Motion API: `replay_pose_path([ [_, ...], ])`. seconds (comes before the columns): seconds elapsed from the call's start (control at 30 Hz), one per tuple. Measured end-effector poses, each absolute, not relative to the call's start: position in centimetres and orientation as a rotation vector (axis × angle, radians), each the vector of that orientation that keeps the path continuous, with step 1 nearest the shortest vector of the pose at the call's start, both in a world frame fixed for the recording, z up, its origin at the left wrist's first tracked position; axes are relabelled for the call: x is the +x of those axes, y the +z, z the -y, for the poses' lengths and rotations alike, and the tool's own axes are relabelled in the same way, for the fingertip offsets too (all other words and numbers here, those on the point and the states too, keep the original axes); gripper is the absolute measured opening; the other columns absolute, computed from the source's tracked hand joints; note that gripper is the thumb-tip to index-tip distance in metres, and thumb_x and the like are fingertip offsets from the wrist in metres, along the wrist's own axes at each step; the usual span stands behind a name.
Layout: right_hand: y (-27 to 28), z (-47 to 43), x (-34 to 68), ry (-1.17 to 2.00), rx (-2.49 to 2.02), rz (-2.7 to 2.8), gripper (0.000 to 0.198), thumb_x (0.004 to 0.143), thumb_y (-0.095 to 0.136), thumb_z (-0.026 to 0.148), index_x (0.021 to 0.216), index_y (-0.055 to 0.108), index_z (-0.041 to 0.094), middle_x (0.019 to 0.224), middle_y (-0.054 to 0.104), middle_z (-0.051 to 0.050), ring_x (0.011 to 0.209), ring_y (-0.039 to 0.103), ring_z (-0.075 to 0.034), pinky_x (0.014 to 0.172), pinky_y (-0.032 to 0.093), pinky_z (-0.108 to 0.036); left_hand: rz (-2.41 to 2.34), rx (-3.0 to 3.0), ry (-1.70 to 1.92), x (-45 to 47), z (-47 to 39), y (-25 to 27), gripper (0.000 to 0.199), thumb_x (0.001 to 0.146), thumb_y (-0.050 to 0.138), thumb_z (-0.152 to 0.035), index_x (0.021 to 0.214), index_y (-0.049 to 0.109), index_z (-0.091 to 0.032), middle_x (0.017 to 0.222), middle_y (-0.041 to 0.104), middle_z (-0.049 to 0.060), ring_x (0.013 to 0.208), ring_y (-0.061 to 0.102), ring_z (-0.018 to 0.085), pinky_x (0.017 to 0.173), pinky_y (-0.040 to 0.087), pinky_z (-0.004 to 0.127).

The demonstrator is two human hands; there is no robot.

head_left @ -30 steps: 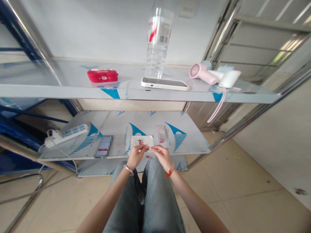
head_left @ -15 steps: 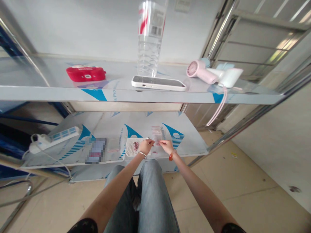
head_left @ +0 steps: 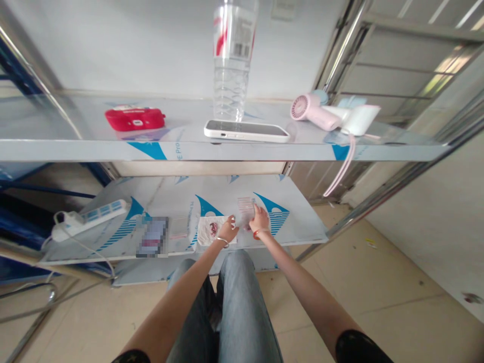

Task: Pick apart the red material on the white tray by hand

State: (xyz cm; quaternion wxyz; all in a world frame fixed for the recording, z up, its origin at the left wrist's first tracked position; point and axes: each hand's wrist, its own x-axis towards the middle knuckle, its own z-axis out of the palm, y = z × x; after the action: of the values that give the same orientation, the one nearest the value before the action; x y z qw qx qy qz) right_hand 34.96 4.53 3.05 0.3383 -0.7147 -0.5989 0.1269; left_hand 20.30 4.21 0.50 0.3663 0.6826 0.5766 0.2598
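Observation:
My left hand (head_left: 228,230) is over the right side of a white cloth or paper sheet (head_left: 204,237), its fingers curled. What it holds, if anything, is too small to make out. A small cluster of dark red and pink pieces (head_left: 214,230) lies on the sheet, left of that hand. My right hand (head_left: 259,220) reaches forward with fingers apart, its fingertips at the near right edge of a small pale piece with pink stripes (head_left: 245,204). Some small reddish bits (head_left: 247,228) show beside the right thumb.
Left on the lower shelf (head_left: 170,189) are a pixelated phone-like object (head_left: 153,237), a clear flat piece (head_left: 179,227) and a white power strip (head_left: 91,218). The upper shelf (head_left: 196,150) carries a red case (head_left: 135,119), bottle (head_left: 231,75), phone (head_left: 247,131) and pink handheld fan (head_left: 315,113).
My hands, close together with pinched fingers before, are now further apart. The right hand has moved forward and its fingers have spread; the left has drawn slightly back.

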Motion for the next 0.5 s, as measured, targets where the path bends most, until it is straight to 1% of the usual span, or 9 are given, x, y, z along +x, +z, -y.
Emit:
replay_pose_path([
  [0.07,2.3,-1.2,33.4,0.195,-1.901,1.605,0.056,0.079,0.044,0.007,0.134,0.046,0.013,0.134,0.049,-0.015,0.123,0.045,-0.024,0.103,0.035,-0.039,-1.489,1.8,0.712,18.7,-2.7,0.2,0.048,0.08,0.057,-0.013,0.127,0.046,-0.011,0.119,0.061,0.014,0.097,0.063,0.019,0.085,0.048,0.03],
  [0.13,0.6,3.3,31.6,0.166,-1.887,1.739,0.059,0.08,0.045,0.012,0.139,0.04,0.011,0.141,0.041,-0.016,0.131,0.037,-0.026,0.106,0.033,-0.04,-1.498,1.887,0.754,16.6,-0.8,0.0,0.039,0.081,0.053,-0.013,0.12,0.053,-0.014,0.119,0.061,0.011,0.103,0.06,0.018,0.092,0.045,0.031],
  [0.17,-0.5,5.7,30.9,0.192,-1.897,1.795,0.058,0.082,0.045,0.013,0.139,0.04,0.012,0.141,0.041,-0.015,0.131,0.037,-0.025,0.106,0.033,-0.039,-1.517,1.94,0.767,15.5,0.3,-0.1,0.035,0.082,0.051,-0.012,0.117,0.055,-0.016,0.117,0.062,0.01,0.107,0.058,0.018,0.096,0.043,0.031],
  [0.23,-2.6,10.1,29.7,0.27,-1.962,1.855,0.05,0.086,0.042,0.017,0.136,0.046,0.014,0.137,0.046,-0.014,0.128,0.041,-0.025,0.105,0.035,-0.037,-1.576,2.04,0.76,13.0,2.8,-0.3,0.032,0.083,0.048,-0.013,0.113,0.059,-0.018,0.121,0.06,0.008,0.116,0.053,0.018,0.101,0.037,0.03],
  [0.27,-3.4,11.8,29.4,0.291,-2.009,1.851,0.047,0.089,0.04,0.022,0.135,0.048,0.015,0.137,0.046,-0.015,0.127,0.042,-0.025,0.104,0.036,-0.037,-1.632,2.074,0.724,11.7,4.2,-0.5,0.031,0.084,0.048,-0.015,0.112,0.06,-0.019,0.125,0.058,0.008,0.12,0.05,0.018,0.103,0.035,0.03],
  [0.3,-4.0,13.1,29.3,0.303,-2.032,1.866,0.048,0.09,0.041,0.028,0.136,0.047,0.016,0.139,0.044,-0.015,0.128,0.041,-0.026,0.103,0.037,-0.038,-1.706,2.087,0.666,10.4,5.7,-0.8,0.031,0.085,0.046,-0.016,0.112,0.061,-0.021,0.127,0.057,0.006,0.121,0.048,0.019,0.105,0.033,0.032],
  [0.4,-3.8,14.5,29.3,0.318,-2.129,1.884,0.05,0.09,0.044,0.034,0.137,0.047,0.017,0.139,0.045,-0.015,0.127,0.043,-0.027,0.1,0.04,-0.036,-1.953,1.982,0.421,7.4,9.8,-1.8,0.032,0.088,0.041,-0.019,0.113,0.062,-0.023,0.124,0.06,0.006,0.118,0.05,0.023,0.102,0.033,0.04],
  [0.43,-3.3,14.4,29.3,0.319,-2.172,1.885,0.05,0.091,0.043,0.034,0.137,0.046,0.016,0.138,0.046,-0.016,0.126,0.044,-0.028,0.098,0.041,-0.036,-1.996,1.927,0.369,6.8,10.9,-2.1,0.033,0.089,0.04,-0.021,0.115,0.061,-0.024,0.126,0.059,0.006,0.12,0.049,0.023,0.1,0.034,0.041],
  [0.5,-2.1,13.6,29.2,0.326,-2.277,1.869,0.051,0.091,0.043,0.035,0.138,0.045,0.016,0.136,0.046,-0.018,0.125,0.044,-0.029,0.094,0.043,-0.038,-2.003,1.917,0.347,6.4,12.4,-2.6,0.035,0.09,0.04,-0.023,0.12,0.058,-0.025,0.134,0.053,0.005,0.126,0.044,0.021,0.101,0.033,0.039],
])
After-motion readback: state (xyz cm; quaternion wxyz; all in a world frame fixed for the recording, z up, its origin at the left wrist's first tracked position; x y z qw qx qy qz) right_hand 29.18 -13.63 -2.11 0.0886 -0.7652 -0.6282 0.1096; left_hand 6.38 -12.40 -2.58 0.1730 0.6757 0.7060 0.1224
